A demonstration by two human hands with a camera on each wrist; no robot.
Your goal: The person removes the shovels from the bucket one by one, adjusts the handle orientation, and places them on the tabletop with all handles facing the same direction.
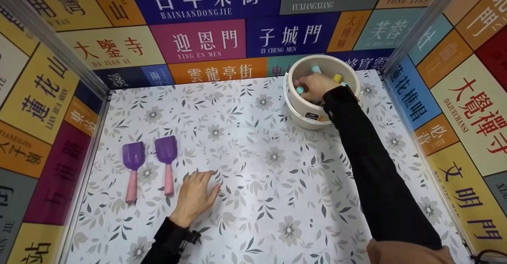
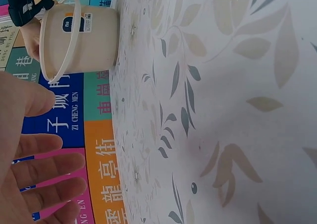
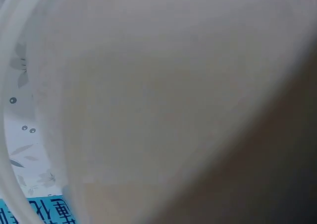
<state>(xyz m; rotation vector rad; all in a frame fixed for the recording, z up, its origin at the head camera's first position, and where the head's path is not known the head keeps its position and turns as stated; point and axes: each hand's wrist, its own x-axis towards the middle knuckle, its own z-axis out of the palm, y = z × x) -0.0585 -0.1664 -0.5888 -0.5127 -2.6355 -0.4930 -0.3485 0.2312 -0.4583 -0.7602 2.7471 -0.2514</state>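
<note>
My right hand (image 1: 315,85) reaches down into a beige bucket (image 1: 291,97), its fingers among small things with turquoise ends (image 1: 300,90). The fingertips are hidden inside, and I cannot tell whether they grip anything. A yellow piece (image 1: 337,77) shows beside that hand. In the right wrist view the pale bucket wall (image 3: 148,95) fills most of the picture. My left hand (image 1: 197,194) is held low over the table with relaxed fingers and nothing in it. Left of it lie two toy shovels with purple blades and pink handles, a nearer one (image 1: 169,178) and an outer one (image 1: 132,186).
A white tablecloth (image 1: 245,153) with grey flowers and leaves covers the table. Panels (image 1: 206,42) with Chinese lettering stand around the back and both sides. The bucket's white handle (image 2: 74,35) hangs down its side. The bucket stands at the back right.
</note>
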